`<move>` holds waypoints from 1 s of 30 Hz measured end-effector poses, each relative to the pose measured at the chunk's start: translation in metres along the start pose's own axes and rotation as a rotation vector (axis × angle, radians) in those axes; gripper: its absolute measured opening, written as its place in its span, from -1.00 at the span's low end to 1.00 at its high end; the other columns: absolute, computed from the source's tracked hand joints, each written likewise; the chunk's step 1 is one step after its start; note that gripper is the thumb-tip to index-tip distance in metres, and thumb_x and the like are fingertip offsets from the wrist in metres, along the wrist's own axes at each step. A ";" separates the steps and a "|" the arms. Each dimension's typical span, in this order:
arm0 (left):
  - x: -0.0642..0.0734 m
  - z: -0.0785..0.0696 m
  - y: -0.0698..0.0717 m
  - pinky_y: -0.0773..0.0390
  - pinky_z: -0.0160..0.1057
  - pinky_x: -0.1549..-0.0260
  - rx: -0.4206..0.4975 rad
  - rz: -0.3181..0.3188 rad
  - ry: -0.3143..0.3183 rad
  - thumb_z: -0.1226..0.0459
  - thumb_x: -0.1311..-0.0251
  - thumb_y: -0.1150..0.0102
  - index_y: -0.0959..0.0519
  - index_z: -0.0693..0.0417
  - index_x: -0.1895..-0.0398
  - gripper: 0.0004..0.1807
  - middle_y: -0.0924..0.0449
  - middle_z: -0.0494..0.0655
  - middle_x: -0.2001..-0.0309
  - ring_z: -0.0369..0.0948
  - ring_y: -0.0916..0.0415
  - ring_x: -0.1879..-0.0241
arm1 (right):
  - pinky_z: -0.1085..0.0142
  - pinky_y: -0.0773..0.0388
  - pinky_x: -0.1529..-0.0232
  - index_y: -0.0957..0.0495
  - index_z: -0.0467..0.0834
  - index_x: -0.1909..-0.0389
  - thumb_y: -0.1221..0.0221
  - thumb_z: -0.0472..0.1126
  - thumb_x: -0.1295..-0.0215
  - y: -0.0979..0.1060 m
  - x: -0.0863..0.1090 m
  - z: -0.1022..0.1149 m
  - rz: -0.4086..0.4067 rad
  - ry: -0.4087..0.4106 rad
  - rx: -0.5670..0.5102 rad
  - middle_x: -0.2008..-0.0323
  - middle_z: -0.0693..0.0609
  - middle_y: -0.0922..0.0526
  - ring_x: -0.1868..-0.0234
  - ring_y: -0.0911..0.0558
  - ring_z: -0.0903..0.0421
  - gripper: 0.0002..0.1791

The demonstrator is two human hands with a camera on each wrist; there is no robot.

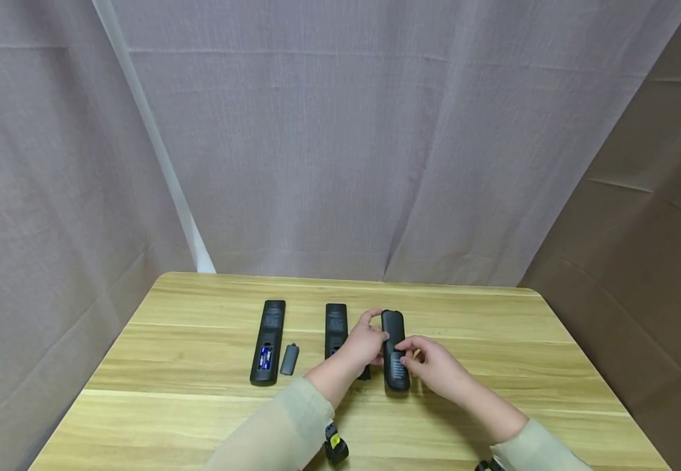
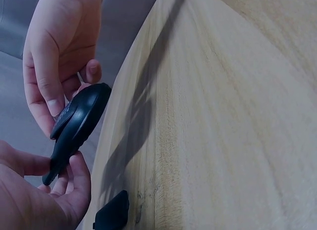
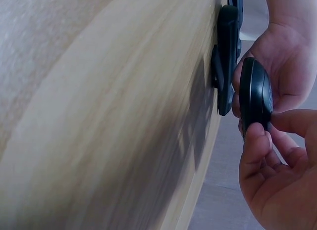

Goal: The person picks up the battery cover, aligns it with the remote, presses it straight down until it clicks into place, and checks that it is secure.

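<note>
A black remote control [image 1: 394, 327] is held above the table, its back with the printed battery cover [image 1: 398, 369] towards the head camera. My left hand [image 1: 362, 343] pinches it near its far end, thumb on the back and fingers underneath, as the left wrist view shows. Around the other half, my right hand [image 3: 282, 185] grips the remote, with the thumb on the back and fingers on the other side. In the left wrist view the cover's edge seems to stand out a little; whether it is loose I cannot tell.
A second remote [image 1: 336, 317] lies behind my left wrist, partly hidden, with a dark loose cover [image 2: 113, 210] beside it. Further left lies a third remote [image 1: 272, 317] with batteries [image 1: 265, 358] showing in its bay. Its grey cover [image 1: 290, 360] lies alongside. Curtains [image 1: 316, 163] hang behind the table.
</note>
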State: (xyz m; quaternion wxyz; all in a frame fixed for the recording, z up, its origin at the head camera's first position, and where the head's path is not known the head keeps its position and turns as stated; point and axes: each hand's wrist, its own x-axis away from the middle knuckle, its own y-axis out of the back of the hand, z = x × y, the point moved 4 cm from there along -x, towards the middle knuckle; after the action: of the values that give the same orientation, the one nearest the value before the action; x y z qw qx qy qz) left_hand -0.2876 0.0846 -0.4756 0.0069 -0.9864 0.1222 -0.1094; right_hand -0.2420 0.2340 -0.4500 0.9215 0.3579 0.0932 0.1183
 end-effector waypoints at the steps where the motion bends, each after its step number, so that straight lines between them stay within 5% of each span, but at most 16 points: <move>1: -0.001 0.001 0.000 -0.60 -0.21 0.54 0.002 0.001 0.001 0.37 -0.41 -0.01 -0.21 -0.08 -0.48 -0.41 -0.55 -0.02 0.06 -0.12 -0.50 0.43 | 0.36 -0.45 0.51 -0.59 -0.24 0.06 -0.22 -0.37 -0.32 0.000 0.000 0.000 -0.003 -0.006 0.002 0.38 0.04 -0.49 0.47 -0.47 0.16 -0.81; 30: -0.002 0.005 0.003 -0.62 -0.23 0.54 0.025 -0.001 0.003 0.37 -0.41 -0.01 -0.18 -0.04 -0.49 -0.39 -0.53 0.00 0.09 -0.14 -0.49 0.42 | 0.37 -0.42 0.49 -0.59 -0.17 0.12 -0.27 -0.36 -0.27 -0.002 -0.003 -0.004 -0.047 -0.047 0.017 0.35 0.06 -0.50 0.47 -0.46 0.17 -0.82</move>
State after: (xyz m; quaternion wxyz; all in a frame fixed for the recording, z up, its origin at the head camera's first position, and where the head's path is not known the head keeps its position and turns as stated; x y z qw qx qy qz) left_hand -0.2888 0.0819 -0.4809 0.0191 -0.9862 0.1202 -0.1122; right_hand -0.2458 0.2341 -0.4542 0.9229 0.3661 0.0811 0.0872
